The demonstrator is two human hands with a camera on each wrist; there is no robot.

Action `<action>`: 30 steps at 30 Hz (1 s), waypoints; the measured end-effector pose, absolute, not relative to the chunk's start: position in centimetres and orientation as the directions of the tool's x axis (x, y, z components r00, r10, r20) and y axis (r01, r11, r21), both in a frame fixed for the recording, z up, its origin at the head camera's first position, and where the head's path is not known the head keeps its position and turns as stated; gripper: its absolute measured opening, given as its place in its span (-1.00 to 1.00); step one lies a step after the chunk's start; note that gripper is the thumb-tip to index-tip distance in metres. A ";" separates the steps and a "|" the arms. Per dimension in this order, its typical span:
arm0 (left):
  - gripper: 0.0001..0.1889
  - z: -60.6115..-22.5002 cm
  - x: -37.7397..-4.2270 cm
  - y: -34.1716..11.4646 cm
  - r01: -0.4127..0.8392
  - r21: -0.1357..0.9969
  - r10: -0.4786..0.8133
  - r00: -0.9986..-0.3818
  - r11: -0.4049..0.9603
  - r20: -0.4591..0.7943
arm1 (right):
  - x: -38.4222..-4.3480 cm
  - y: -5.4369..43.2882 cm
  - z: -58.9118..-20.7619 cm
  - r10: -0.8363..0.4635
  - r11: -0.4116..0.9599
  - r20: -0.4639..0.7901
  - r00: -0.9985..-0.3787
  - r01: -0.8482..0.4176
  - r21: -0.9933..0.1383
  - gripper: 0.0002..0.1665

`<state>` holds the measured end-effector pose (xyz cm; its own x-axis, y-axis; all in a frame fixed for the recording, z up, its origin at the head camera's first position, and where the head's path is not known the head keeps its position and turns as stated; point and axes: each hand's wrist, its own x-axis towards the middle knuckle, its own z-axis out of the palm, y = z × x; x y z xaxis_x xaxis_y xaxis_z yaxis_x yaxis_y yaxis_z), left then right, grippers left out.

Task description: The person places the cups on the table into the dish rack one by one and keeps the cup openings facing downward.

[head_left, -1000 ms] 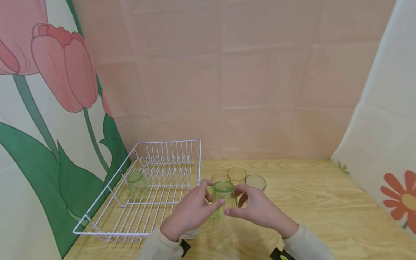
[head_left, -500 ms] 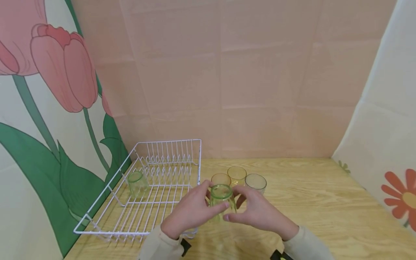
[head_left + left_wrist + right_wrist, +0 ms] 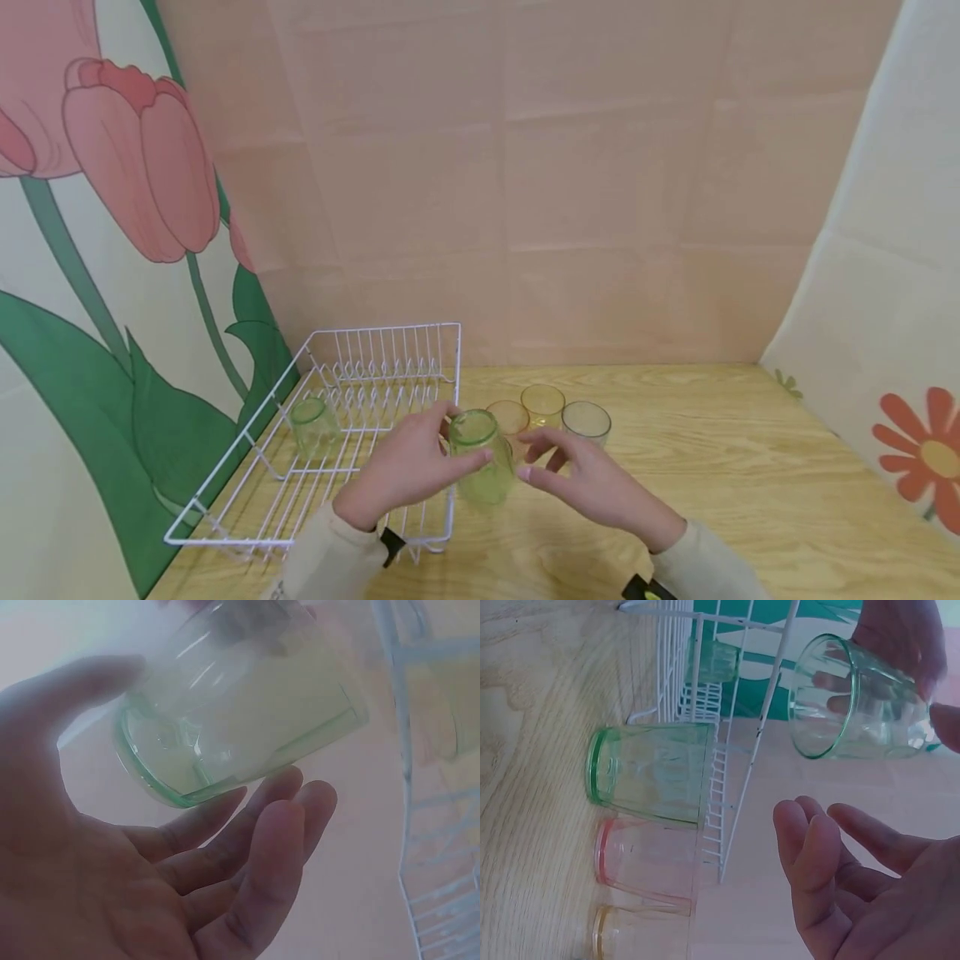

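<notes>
A: ok so where's the green glass (image 3: 474,442)?

B: Lower middle of the head view, base up, near the right side of the white rack (image 3: 459,358). Left hand (image 3: 405,467) has it between thumb and fingers.

A: and the right hand (image 3: 585,479)?

B: Just beside it, empty grip, fingers loosely bent. Second green glass (image 3: 649,772) is on the table (image 3: 540,810), left of centre in the right wrist view.

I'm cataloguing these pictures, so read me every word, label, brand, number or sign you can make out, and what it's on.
None can be read, including on the held green glass.
Left sleeve: faint dark mark, too small to tell.
Right black wristband: yellow-green mark, too small to tell.
</notes>
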<state>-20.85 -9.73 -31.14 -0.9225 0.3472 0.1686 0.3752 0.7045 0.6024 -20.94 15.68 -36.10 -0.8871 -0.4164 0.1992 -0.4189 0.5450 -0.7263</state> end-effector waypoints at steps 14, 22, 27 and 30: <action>-0.36 -29.6 -25.0 -15.3 0.203 0.510 0.156 -0.979 0.836 0.133 | -21.8 16.0 -36.9 -0.331 0.611 0.181 -0.926 -0.357 -0.707 -0.42; -0.28 -30.4 -28.2 -18.9 0.120 0.498 0.099 -0.993 0.859 0.069 | -21.7 16.0 -36.9 -0.345 0.604 0.203 -0.917 -0.382 -0.700 -0.44; -0.24 -31.9 -29.6 -20.4 0.061 0.496 0.056 -0.998 0.866 0.025 | -21.8 15.9 -37.0 -0.355 0.604 0.204 -0.912 -0.390 -0.695 -0.46; -0.31 -32.9 -30.1 -21.2 0.007 0.498 0.014 -1.000 0.867 -0.010 | -21.8 15.8 -37.1 -0.358 0.604 0.198 -0.912 -0.388 -0.696 -0.47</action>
<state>-30.13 -21.16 -32.91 -0.9999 0.0142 -0.0098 0.0074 0.8673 0.4978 -21.84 15.77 -37.13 -0.9123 -0.3583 0.1981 -0.3884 0.6041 -0.6959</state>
